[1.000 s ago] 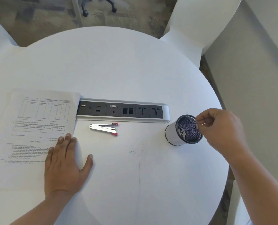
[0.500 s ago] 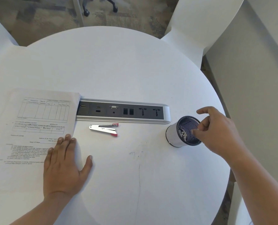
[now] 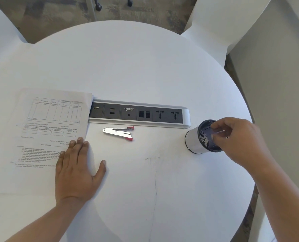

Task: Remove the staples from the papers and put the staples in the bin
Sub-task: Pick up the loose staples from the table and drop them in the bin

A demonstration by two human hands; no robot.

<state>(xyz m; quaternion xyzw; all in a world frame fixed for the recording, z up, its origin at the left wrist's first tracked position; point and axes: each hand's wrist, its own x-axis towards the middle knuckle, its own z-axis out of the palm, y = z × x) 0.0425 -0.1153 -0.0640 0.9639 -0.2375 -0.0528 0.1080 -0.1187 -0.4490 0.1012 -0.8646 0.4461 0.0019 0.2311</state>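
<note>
A stack of printed papers (image 3: 45,137) lies on the left of the round white table (image 3: 127,67). My left hand (image 3: 77,170) rests flat on its lower right corner, fingers spread. A silver staple remover with red tips (image 3: 118,133) lies on the table just right of the papers. The bin (image 3: 195,138), a small white cup with a dark mesh inside and pale scraps in it, stands at the right. My right hand (image 3: 236,138) hovers over its rim, blurred, fingertips pinched together on a thin pale streak that looks like a staple (image 3: 222,132).
A grey socket strip (image 3: 141,115) is set into the table behind the staple remover. White chair backs (image 3: 220,23) stand at the far right and far left. The table edge runs close to the right of the bin, and a beige wall (image 3: 276,84) lies beyond it.
My right hand spread its fingers and dipped toward the bin, and its fingertips have now drawn together again above the rim. The left hand, papers and staple remover stayed put.
</note>
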